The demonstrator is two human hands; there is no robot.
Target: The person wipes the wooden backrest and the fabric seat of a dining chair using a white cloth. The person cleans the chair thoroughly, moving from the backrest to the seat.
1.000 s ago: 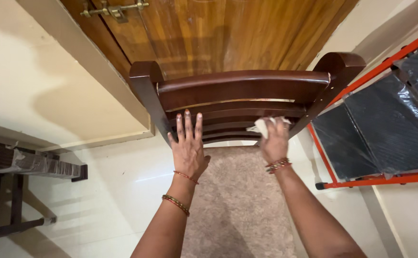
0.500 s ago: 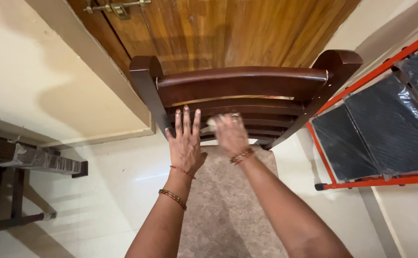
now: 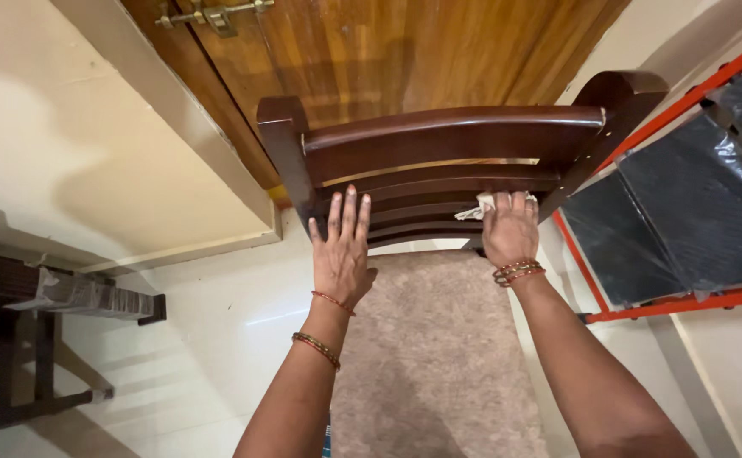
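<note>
A dark wooden chair (image 3: pixel 447 140) with slatted back and a beige padded seat (image 3: pixel 434 348) stands below me, facing a wooden door. My left hand (image 3: pixel 341 246) lies flat, fingers spread, against the left part of the lower back slats. My right hand (image 3: pixel 509 229) presses a small white cloth (image 3: pixel 483 206) onto a slat at the right side of the chair back. Both wrists wear bangles.
A wooden door (image 3: pixel 405 51) with a brass latch (image 3: pixel 214 13) is right behind the chair. A dark table (image 3: pixel 14 339) holding a folded newspaper (image 3: pixel 82 293) stands at left. An orange-framed rack (image 3: pixel 685 195) with black panels leans at right. The floor is pale tile.
My right hand with the cloth swept left along the slats to the middle, then back to the right end. My left hand stayed flat on the slats.
</note>
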